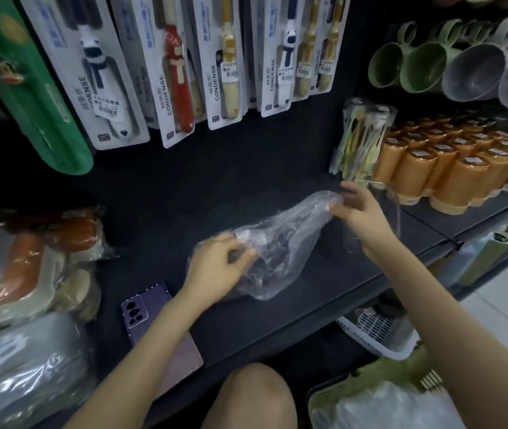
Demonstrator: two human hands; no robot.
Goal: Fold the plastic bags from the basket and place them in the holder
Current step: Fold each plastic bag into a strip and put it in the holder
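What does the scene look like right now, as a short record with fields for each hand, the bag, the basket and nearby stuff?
left hand: grips the near end of the plastic bag
right hand: pinches the bag's far end
plastic bag: clear, crumpled, stretched between both hands over the dark shelf
basket: green, bottom right, white bags inside
nearby: purple phone on the shelf; orange cups at right
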